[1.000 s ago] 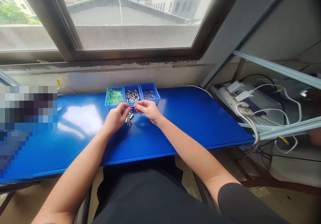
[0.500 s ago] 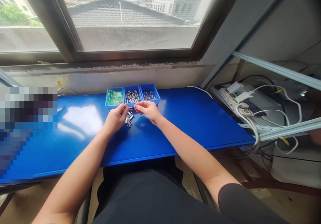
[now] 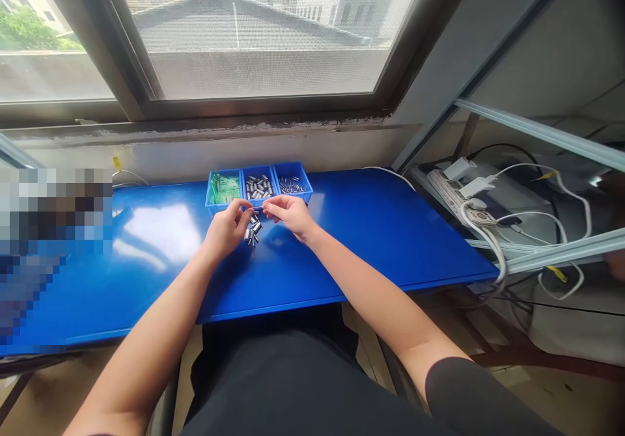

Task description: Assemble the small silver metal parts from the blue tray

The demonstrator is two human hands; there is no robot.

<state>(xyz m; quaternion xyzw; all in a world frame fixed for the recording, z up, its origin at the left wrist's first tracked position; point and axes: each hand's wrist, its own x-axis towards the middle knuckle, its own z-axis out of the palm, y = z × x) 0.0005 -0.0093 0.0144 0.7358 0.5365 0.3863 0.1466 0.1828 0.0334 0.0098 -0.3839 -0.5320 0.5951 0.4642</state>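
My left hand (image 3: 225, 229) and my right hand (image 3: 291, 215) meet over the blue table (image 3: 371, 234), fingertips pinched together on a tiny metal part that is too small to name. Just below the fingertips lies a small pile of silver metal pieces (image 3: 252, 232). Right behind the hands stands a blue three-compartment tray (image 3: 305, 179): green parts (image 3: 223, 188) on the left, silver cylinders (image 3: 258, 186) in the middle, thin metal pins (image 3: 289, 185) on the right.
A window and its sill run along the back wall. To the right, past a metal frame bar (image 3: 551, 254), a white power strip (image 3: 452, 193) with plugs and white cables lies on a lower shelf. A blurred patch covers the table's left end.
Both hands stay pinched together at the same spot above the pile; only slight finger movement shows.
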